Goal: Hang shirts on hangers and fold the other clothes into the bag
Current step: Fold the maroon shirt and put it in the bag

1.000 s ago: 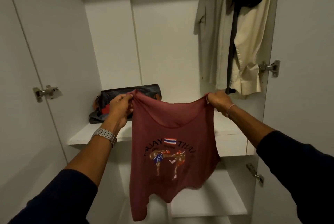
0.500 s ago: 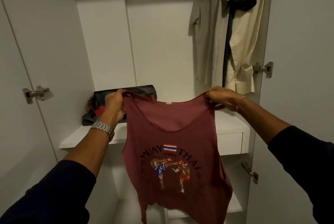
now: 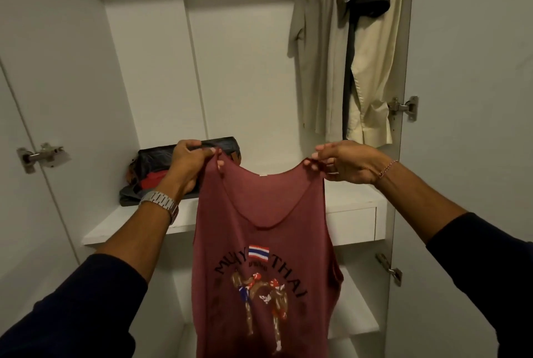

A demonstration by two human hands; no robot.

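Holding the left strap, the left hand (image 3: 187,164) pinches it in front of the open bag (image 3: 150,173) on the shelf (image 3: 115,227). Between the hands the maroon tank top (image 3: 265,242) hangs spread, print facing the person, its hem out of view below. The right hand (image 3: 343,163) pinches the other strap, just below the hung shirts (image 3: 346,49). With nothing under it, folding in mid-air may leave a crooked fold, and either thin strap could slip from the light pinch, letting the top drop.
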